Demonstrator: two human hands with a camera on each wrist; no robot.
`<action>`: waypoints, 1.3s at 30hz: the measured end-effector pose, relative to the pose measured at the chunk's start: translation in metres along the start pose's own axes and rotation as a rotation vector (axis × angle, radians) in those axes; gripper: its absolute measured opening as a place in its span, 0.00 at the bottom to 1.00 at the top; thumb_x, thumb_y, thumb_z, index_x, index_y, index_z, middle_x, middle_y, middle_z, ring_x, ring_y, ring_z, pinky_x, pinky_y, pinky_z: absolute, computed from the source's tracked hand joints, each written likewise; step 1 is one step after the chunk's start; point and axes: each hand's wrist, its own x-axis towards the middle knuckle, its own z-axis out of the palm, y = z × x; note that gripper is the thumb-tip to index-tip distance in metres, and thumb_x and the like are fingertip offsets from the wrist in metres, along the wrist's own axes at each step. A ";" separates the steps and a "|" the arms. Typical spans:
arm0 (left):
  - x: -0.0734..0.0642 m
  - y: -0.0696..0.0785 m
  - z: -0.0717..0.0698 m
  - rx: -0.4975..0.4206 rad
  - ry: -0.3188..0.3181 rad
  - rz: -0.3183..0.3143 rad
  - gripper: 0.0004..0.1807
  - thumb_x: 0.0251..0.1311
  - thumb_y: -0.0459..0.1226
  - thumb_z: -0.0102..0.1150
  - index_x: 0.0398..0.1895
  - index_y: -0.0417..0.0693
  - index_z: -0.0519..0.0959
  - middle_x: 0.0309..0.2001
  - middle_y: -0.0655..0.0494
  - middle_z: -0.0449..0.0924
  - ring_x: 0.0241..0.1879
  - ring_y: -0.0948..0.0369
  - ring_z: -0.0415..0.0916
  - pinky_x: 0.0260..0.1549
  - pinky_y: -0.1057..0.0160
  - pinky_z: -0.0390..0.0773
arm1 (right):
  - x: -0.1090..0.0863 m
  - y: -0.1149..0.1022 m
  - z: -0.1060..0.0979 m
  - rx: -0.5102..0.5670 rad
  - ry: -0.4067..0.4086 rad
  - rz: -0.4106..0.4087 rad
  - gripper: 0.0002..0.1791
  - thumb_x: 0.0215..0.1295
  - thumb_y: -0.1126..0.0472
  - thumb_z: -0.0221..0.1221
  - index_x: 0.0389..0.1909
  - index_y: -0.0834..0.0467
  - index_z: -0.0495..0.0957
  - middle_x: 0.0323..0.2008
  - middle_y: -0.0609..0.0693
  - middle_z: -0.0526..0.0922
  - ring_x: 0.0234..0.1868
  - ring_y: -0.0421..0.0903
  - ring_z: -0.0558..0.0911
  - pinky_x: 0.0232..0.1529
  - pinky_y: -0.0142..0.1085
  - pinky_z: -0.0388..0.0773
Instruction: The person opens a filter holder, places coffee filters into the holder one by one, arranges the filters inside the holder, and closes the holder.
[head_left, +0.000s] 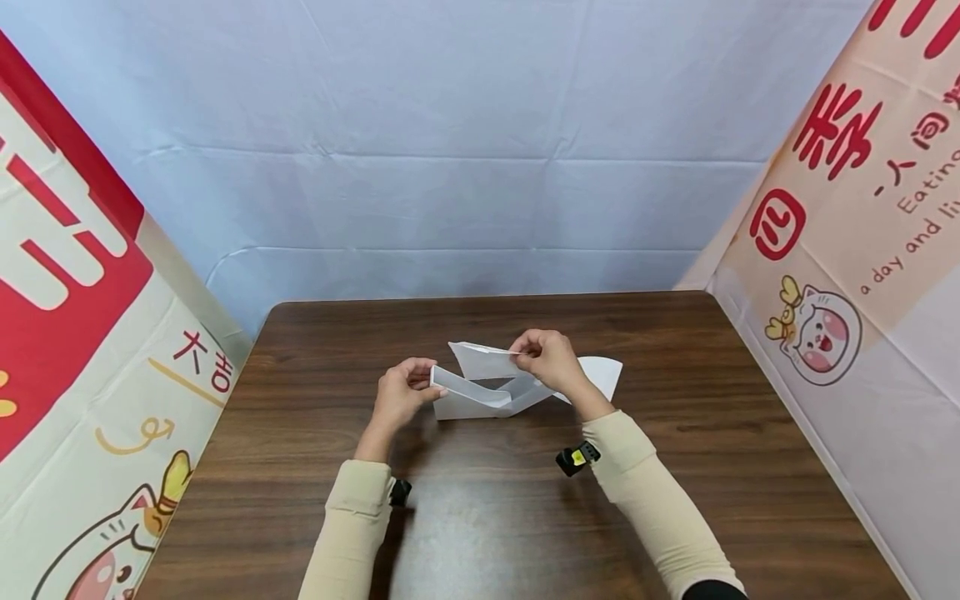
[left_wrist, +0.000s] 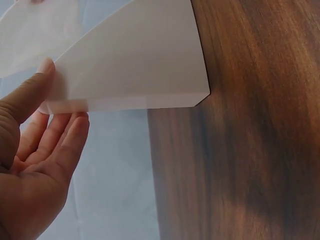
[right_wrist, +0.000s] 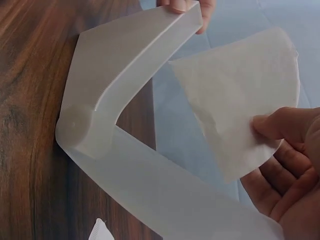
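A translucent white plastic case (head_left: 467, 407), shaped like a fan-shaped filter paper box, stands on the table with its two hinged halves swung apart in a V. My left hand (head_left: 399, 398) pinches the upper end of one half between thumb and fingers. In the right wrist view the round pivot corner (right_wrist: 75, 125) rests low against the wood. Over the opening, my right hand (head_left: 551, 360) pinches a white cone-shaped coffee filter paper (right_wrist: 240, 92) by its curved edge. Whether it is one sheet or several, I cannot tell.
More white filter paper (head_left: 604, 373) lies on the table just right of the case, partly behind my right wrist. The dark wooden table (head_left: 300, 500) ends at a pale cloth backdrop (head_left: 450, 208), with printed cloths (head_left: 817, 333) at both sides.
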 end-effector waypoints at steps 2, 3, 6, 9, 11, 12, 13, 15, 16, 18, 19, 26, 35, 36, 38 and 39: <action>0.000 0.001 0.000 0.013 -0.001 -0.012 0.23 0.36 0.23 0.73 0.41 0.35 0.79 0.36 0.45 0.81 0.36 0.54 0.81 0.35 0.67 0.79 | 0.000 -0.001 0.001 -0.029 -0.003 -0.001 0.05 0.55 0.70 0.63 0.26 0.57 0.79 0.22 0.45 0.79 0.23 0.42 0.75 0.23 0.33 0.72; 0.000 0.001 0.000 0.022 -0.002 -0.018 0.23 0.37 0.24 0.74 0.41 0.36 0.79 0.36 0.45 0.81 0.36 0.55 0.80 0.36 0.66 0.79 | 0.000 -0.002 0.002 -0.035 -0.007 -0.004 0.05 0.55 0.70 0.63 0.25 0.57 0.79 0.22 0.45 0.79 0.24 0.42 0.76 0.23 0.33 0.72; 0.000 0.004 -0.001 0.053 -0.007 -0.039 0.23 0.38 0.25 0.74 0.42 0.37 0.79 0.36 0.46 0.81 0.36 0.55 0.80 0.36 0.65 0.80 | 0.001 -0.003 0.004 -0.059 -0.025 -0.010 0.05 0.54 0.70 0.63 0.24 0.57 0.79 0.22 0.44 0.79 0.24 0.41 0.76 0.23 0.33 0.72; -0.001 0.007 -0.002 0.086 -0.013 -0.062 0.22 0.39 0.27 0.74 0.42 0.39 0.79 0.37 0.48 0.81 0.36 0.56 0.80 0.36 0.64 0.79 | 0.003 -0.004 0.007 -0.095 -0.064 -0.032 0.06 0.53 0.71 0.62 0.24 0.57 0.80 0.21 0.44 0.79 0.23 0.40 0.76 0.23 0.33 0.72; -0.001 0.006 -0.002 0.097 -0.018 -0.076 0.22 0.39 0.28 0.74 0.42 0.40 0.79 0.37 0.49 0.82 0.36 0.56 0.80 0.36 0.64 0.79 | 0.005 -0.004 0.009 -0.118 -0.097 -0.048 0.06 0.52 0.72 0.63 0.24 0.57 0.80 0.21 0.43 0.79 0.22 0.40 0.75 0.23 0.33 0.72; -0.001 0.006 -0.003 0.101 -0.019 -0.081 0.22 0.39 0.28 0.74 0.42 0.40 0.79 0.37 0.49 0.82 0.36 0.57 0.80 0.35 0.64 0.79 | 0.006 -0.004 0.010 -0.129 -0.111 -0.054 0.07 0.52 0.72 0.63 0.23 0.57 0.79 0.20 0.43 0.79 0.22 0.40 0.75 0.23 0.33 0.72; -0.001 0.006 -0.003 0.105 -0.021 -0.084 0.22 0.39 0.28 0.74 0.42 0.40 0.79 0.37 0.50 0.82 0.36 0.57 0.79 0.35 0.64 0.79 | 0.007 -0.003 0.011 -0.136 -0.121 -0.058 0.07 0.51 0.72 0.63 0.23 0.57 0.79 0.20 0.43 0.79 0.22 0.39 0.75 0.24 0.33 0.72; -0.001 0.006 -0.003 0.109 -0.023 -0.087 0.22 0.39 0.28 0.74 0.42 0.40 0.79 0.36 0.50 0.82 0.36 0.57 0.79 0.35 0.64 0.79 | 0.009 -0.002 0.014 -0.149 -0.136 -0.060 0.08 0.50 0.73 0.63 0.23 0.57 0.79 0.20 0.43 0.79 0.22 0.39 0.75 0.24 0.33 0.72; 0.000 0.006 -0.003 0.110 -0.024 -0.087 0.22 0.39 0.29 0.74 0.42 0.41 0.79 0.36 0.50 0.81 0.35 0.57 0.79 0.35 0.64 0.79 | 0.010 -0.002 0.015 -0.155 -0.142 -0.058 0.08 0.50 0.73 0.63 0.22 0.56 0.79 0.20 0.43 0.79 0.22 0.39 0.75 0.24 0.33 0.72; 0.000 0.006 -0.003 0.112 -0.025 -0.089 0.22 0.40 0.29 0.74 0.42 0.41 0.79 0.36 0.51 0.81 0.35 0.57 0.79 0.35 0.64 0.79 | 0.012 0.000 0.018 -0.169 -0.149 -0.052 0.09 0.49 0.74 0.62 0.22 0.56 0.79 0.19 0.42 0.79 0.22 0.39 0.74 0.25 0.32 0.72; 0.000 0.006 -0.003 0.113 -0.025 -0.092 0.22 0.40 0.29 0.74 0.42 0.41 0.80 0.36 0.51 0.81 0.35 0.57 0.79 0.34 0.63 0.79 | 0.012 0.001 0.020 -0.173 -0.150 -0.049 0.09 0.49 0.74 0.62 0.22 0.56 0.79 0.19 0.42 0.79 0.22 0.39 0.74 0.25 0.32 0.72; 0.000 0.004 -0.003 0.106 -0.030 -0.092 0.21 0.41 0.29 0.74 0.42 0.42 0.80 0.36 0.51 0.82 0.36 0.58 0.79 0.34 0.64 0.80 | 0.012 0.005 0.032 -0.238 -0.144 -0.026 0.10 0.47 0.74 0.61 0.20 0.54 0.78 0.17 0.41 0.77 0.20 0.38 0.73 0.23 0.31 0.70; -0.001 0.003 -0.003 0.102 -0.033 -0.091 0.21 0.41 0.30 0.74 0.42 0.42 0.80 0.36 0.51 0.82 0.35 0.57 0.79 0.34 0.63 0.80 | 0.011 0.009 0.047 -0.375 -0.158 -0.024 0.10 0.48 0.69 0.64 0.18 0.53 0.75 0.15 0.40 0.73 0.18 0.39 0.71 0.21 0.33 0.69; -0.001 0.003 -0.003 0.099 -0.034 -0.087 0.21 0.41 0.30 0.74 0.42 0.42 0.80 0.36 0.51 0.82 0.35 0.57 0.79 0.34 0.63 0.80 | 0.011 0.009 0.048 -0.392 -0.162 -0.020 0.10 0.48 0.68 0.64 0.18 0.52 0.75 0.15 0.40 0.73 0.18 0.39 0.71 0.21 0.33 0.69; -0.002 0.002 -0.003 0.095 -0.032 -0.077 0.21 0.41 0.29 0.74 0.43 0.42 0.80 0.36 0.51 0.82 0.35 0.57 0.79 0.34 0.63 0.80 | 0.010 0.008 0.049 -0.418 -0.168 -0.013 0.10 0.49 0.68 0.64 0.18 0.52 0.75 0.15 0.40 0.73 0.17 0.40 0.71 0.21 0.34 0.69; -0.002 0.002 -0.003 0.091 -0.032 -0.074 0.21 0.41 0.30 0.74 0.42 0.42 0.80 0.35 0.52 0.82 0.35 0.57 0.79 0.34 0.63 0.80 | 0.010 0.008 0.050 -0.425 -0.168 -0.011 0.09 0.49 0.67 0.64 0.18 0.52 0.75 0.16 0.40 0.73 0.18 0.41 0.71 0.21 0.34 0.69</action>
